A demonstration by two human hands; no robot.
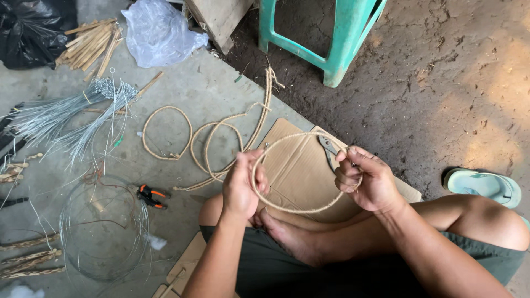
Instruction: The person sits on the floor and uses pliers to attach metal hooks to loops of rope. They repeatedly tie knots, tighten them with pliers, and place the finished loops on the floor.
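Note:
I hold a round hoop wrapped in tan twine (pixel 287 209) in front of my crossed legs. My left hand (pixel 241 185) pinches its left side near the top. My right hand (pixel 365 179) grips its right side. The hoop hangs over a flat piece of brown cardboard (pixel 301 171). Grey pliers (pixel 329 149) lie on the cardboard just behind my right hand.
More twine-wrapped loops (pixel 165 132) lie on the concrete behind. Orange-handled cutters (pixel 150 196), a wire coil (pixel 102 232) and bundled thin wires (pixel 66 116) sit at left. A green plastic stool (pixel 331 38), a clear bag (pixel 160 33), sticks (pixel 91 44) and a green sandal (pixel 486 186) surround me.

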